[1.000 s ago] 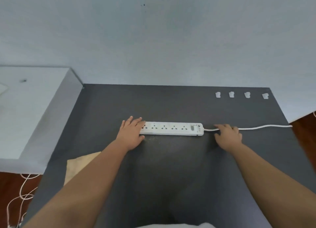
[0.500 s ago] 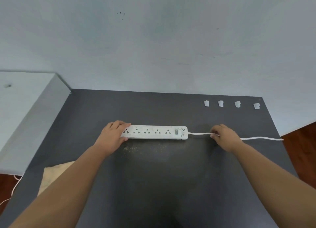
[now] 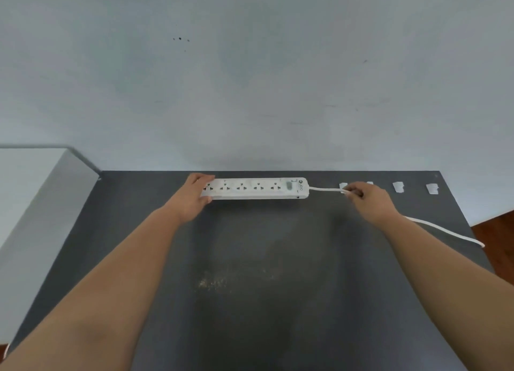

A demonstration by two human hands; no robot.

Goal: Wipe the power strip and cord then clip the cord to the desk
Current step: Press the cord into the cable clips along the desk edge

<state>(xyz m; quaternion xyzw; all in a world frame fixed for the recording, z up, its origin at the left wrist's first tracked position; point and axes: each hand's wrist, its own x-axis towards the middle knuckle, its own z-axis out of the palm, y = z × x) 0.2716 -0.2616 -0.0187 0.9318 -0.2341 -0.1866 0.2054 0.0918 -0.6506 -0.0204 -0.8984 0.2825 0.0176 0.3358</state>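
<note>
A white power strip [image 3: 258,188] lies along the far edge of the dark desk [image 3: 250,301], close to the wall. My left hand [image 3: 194,196] grips its left end. The white cord [image 3: 322,188] leaves its right end and runs into my right hand [image 3: 367,201], which pinches it beside the leftmost clip [image 3: 343,186]. Past my wrist the cord [image 3: 445,231] trails to the desk's right edge. More white clips [image 3: 398,187] [image 3: 432,188] sit in a row along the back edge; one is mostly hidden behind my right hand.
A patch of pale crumbs or dust [image 3: 212,283] marks the desk's middle. A white cabinet or ledge [image 3: 30,192] stands to the left of the desk. The pale wall [image 3: 250,92] rises directly behind the desk. Wooden floor [image 3: 495,226] shows at right.
Both hands have carried the power strip and cord from the desk's middle to its far edge near the wall. My right hand now holds the cord at the first clip.
</note>
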